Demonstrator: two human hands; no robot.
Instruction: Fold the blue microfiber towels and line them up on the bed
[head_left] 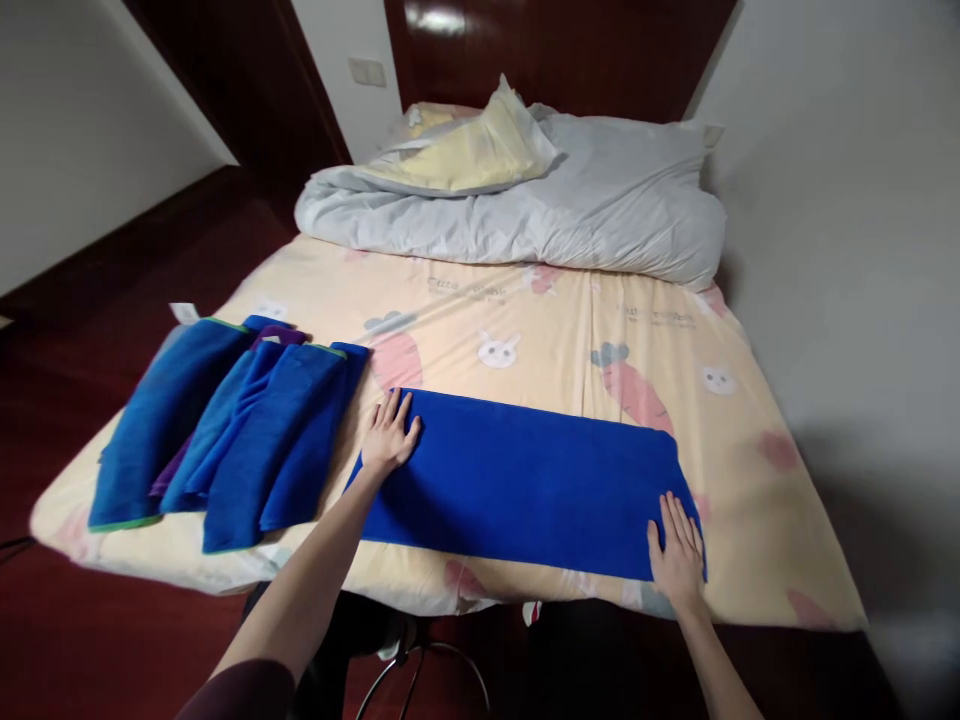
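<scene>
A blue towel (525, 480) lies spread flat as a long rectangle near the front edge of the bed. On its left end rests my left hand (390, 432), palm down with the fingers spread. My right hand (677, 548) lies flat on the towel's right end, fingers stretched out and thumb apart. Neither hand grips the cloth. Left of my left hand is a pile of folded towels (277, 440), mostly blue, with a purple one among them and green edging on some.
The bed sheet (540, 325) is pale orange with carrot and rabbit prints. A rolled-back light grey quilt (600, 215) lies at the head of the bed by the dark headboard (570, 60). A white wall (862, 300) stands on the right, and dark red floor (97, 610) on the left.
</scene>
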